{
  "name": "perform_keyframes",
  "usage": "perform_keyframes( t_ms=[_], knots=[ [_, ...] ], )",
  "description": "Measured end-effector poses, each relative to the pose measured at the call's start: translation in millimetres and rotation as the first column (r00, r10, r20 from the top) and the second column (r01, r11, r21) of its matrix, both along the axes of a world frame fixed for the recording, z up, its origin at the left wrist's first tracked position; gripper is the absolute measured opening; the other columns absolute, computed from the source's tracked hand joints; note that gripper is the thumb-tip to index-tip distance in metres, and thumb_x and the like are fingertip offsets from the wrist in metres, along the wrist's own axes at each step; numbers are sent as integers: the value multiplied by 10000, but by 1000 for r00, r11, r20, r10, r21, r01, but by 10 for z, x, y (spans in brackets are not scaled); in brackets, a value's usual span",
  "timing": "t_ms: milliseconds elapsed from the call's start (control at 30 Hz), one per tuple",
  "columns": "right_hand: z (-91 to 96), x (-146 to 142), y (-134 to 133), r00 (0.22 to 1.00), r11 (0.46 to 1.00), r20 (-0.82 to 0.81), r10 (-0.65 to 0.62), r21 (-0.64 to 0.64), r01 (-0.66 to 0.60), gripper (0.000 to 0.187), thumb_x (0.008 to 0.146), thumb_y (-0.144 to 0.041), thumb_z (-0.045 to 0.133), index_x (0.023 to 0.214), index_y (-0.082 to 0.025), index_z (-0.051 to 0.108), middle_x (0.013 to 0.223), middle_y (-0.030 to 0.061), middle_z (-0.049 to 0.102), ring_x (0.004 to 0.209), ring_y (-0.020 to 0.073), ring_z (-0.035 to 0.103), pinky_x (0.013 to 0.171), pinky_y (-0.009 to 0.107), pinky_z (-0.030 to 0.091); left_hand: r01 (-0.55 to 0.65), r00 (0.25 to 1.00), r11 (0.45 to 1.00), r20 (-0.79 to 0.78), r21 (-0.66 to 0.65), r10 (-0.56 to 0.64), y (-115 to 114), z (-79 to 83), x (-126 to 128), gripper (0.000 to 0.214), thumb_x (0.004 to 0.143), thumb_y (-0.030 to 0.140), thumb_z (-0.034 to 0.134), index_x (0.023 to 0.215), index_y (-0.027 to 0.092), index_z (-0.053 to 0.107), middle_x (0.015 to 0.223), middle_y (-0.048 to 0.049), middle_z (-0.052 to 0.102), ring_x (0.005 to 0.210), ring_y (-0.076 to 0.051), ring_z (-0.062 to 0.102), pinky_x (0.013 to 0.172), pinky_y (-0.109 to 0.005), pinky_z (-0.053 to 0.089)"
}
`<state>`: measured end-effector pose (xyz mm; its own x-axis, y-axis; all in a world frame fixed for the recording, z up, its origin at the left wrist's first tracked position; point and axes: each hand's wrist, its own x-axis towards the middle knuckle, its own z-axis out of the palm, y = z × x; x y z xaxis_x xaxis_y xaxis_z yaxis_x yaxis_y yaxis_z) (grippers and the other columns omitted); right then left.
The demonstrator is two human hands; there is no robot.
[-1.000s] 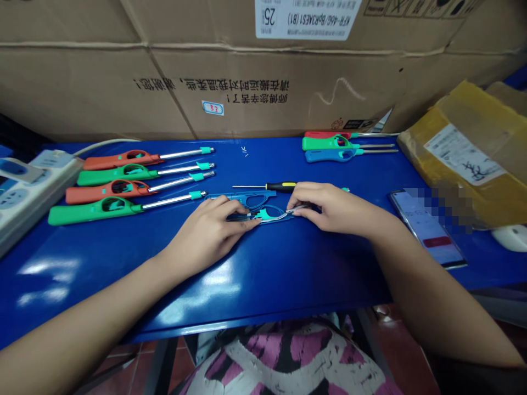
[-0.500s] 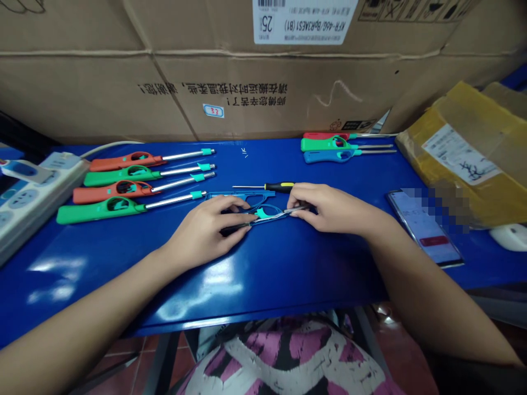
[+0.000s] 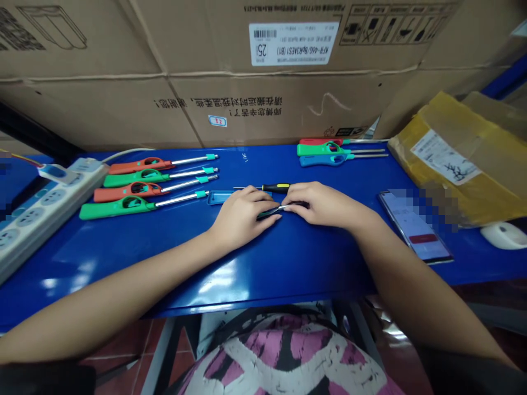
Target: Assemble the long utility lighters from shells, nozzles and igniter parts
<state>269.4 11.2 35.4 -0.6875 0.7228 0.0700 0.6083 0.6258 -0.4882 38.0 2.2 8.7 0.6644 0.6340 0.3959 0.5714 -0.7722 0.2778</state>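
Observation:
Near the middle of the blue table, my left hand (image 3: 247,219) is closed around a slim dark piece (image 3: 268,212) of a taken-apart lighter, mostly covered by the fingers. My right hand (image 3: 323,204) pinches its thin silver end (image 3: 284,207), and the fingertips of both hands almost meet. A blue lighter shell half (image 3: 220,197) lies behind my left hand, partly hidden by it. Just beyond the fingers lies a screwdriver (image 3: 276,188) with a black and yellow handle, its shaft pointing left.
Several red and green lighters (image 3: 129,191) lie in a row at left, beside a white power strip (image 3: 37,211). Three more lighters (image 3: 323,159) lie at the back right. A phone (image 3: 415,227), a yellow-taped package (image 3: 465,164) and a white mouse (image 3: 504,236) sit at right. A large carton (image 3: 230,88) stands behind.
My left hand has moved right, closer to my right hand. The blue lighter frame and green trigger seen between the hands before are now covered. The camera view has shifted slightly.

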Motion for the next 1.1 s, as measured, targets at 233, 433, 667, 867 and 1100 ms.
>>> perform_keyframes(
  t_ms=[233,433,667,867,1100],
  knots=[
    [-37,7,17,1000,999,0,8,32,-8,223,979,-220,543,1006,-185,762,1026,84,733,934,212,672,830,311,470,45,996,999,81,-18,-44,64,-76,-8,192,976,274,615,1017,183,779,1016,-67,782,885,-207,698,839,-363,531],
    [-23,-16,1,1000,998,27,-8,63,6,218,975,-211,546,1010,-187,760,1030,82,735,934,214,674,807,310,462,57,997,998,56,-5,-57,74,-49,-19,200,986,276,602,989,196,786,1004,-46,792,863,-196,700,815,-348,512],
    [-21,-23,-18,999,995,26,-26,101,23,170,955,-209,573,970,-194,743,1021,68,738,926,212,670,772,302,444,26,999,997,-25,79,-24,65,-55,-33,232,1001,317,580,975,231,795,998,-25,797,863,-202,692,781,-339,491],
    [-81,-40,13,1000,995,-24,-19,98,21,128,945,-193,580,945,-186,707,996,65,711,927,208,650,795,300,445,37,999,995,-17,92,-35,67,-91,-27,244,1008,305,567,971,209,788,982,-39,794,874,-205,697,806,-345,510],
    [-197,-51,73,987,999,-163,-11,44,18,116,927,-186,605,925,-184,721,984,70,702,930,209,649,813,310,458,44,999,997,4,67,-44,49,-120,-26,245,1005,273,558,982,165,777,985,-70,777,855,-194,689,848,-346,543]
  ],
)
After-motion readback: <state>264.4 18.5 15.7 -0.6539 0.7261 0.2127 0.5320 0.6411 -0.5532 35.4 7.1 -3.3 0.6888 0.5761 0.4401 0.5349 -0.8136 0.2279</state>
